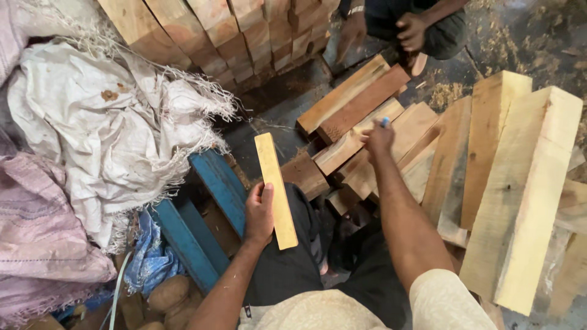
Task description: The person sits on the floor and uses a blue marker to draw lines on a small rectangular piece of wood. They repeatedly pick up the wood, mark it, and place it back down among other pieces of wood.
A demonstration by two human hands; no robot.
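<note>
1. A pale wooden slat [276, 190] was held in the left hand [259, 214], the grip closed round its near part with the thumb laid on its face.
2. The slat's long axis was seen to run near to far, tilted slightly leftward at the far end; most of its length stood out beyond the hand, toward the far side.
3. The slat was held above the lap, right of a blue plank [221, 186] and left of the block pile.
4. The right hand [379, 139] was stretched farther out and to the right, its grip closed on a small blue marker [385, 122], only the tip of which could be seen.
5. That hand was set on or just over a short block [348, 143] in the pile; contact could not be made out for certain.
6. The block lay right of and beyond the slat, its long axis slanted from near left to far right; the right hand was plainly the nearer to it.
7. Long pale beams [529, 195] lay at the right, white sacking [110, 128] at the left.
8. At the far edge another person's hands [411, 30] were seen beside stacked blocks [244, 36].
</note>
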